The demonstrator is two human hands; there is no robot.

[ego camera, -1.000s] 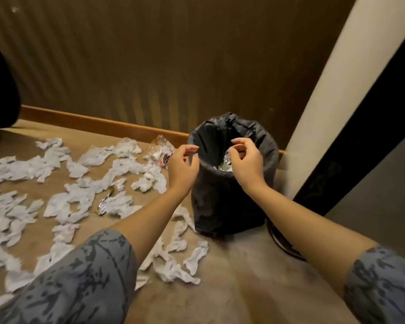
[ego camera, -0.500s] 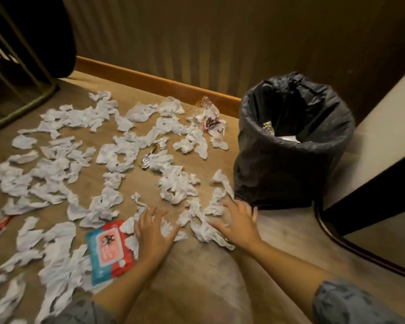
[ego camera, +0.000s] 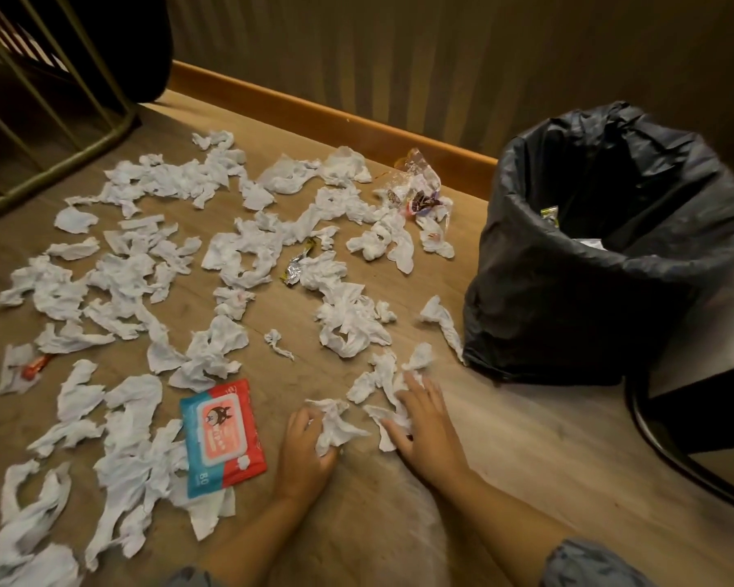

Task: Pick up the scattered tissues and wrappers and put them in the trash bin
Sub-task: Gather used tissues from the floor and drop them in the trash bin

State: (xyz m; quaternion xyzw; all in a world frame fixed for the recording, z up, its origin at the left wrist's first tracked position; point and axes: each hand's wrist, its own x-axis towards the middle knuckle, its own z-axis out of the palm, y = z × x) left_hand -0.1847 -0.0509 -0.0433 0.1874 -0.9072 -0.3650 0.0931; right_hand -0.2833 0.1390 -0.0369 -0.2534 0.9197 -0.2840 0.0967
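Several crumpled white tissues [ego camera: 348, 319] lie scattered over the wooden floor. My left hand [ego camera: 304, 453] is closed around a white tissue [ego camera: 333, 423] on the floor. My right hand [ego camera: 426, 421] rests flat with spread fingers on another tissue [ego camera: 388, 419] beside it. The trash bin [ego camera: 568, 290], lined with a black bag, stands to the right, with some wrappers inside. A clear plastic wrapper [ego camera: 416, 186] lies near the baseboard, and a small foil wrapper [ego camera: 295, 271] sits among the tissues.
A red and blue wet-wipe pack [ego camera: 221, 434] lies left of my left hand. A small red wrapper [ego camera: 35, 366] is at far left. A metal frame [ego camera: 60, 154] stands at the back left. A dark curved base [ego camera: 670, 455] runs right of the bin.
My hands came down from the bin's rim to the floor. Since half a second ago, my left hand has closed on a tissue and my right hand has pressed onto another.
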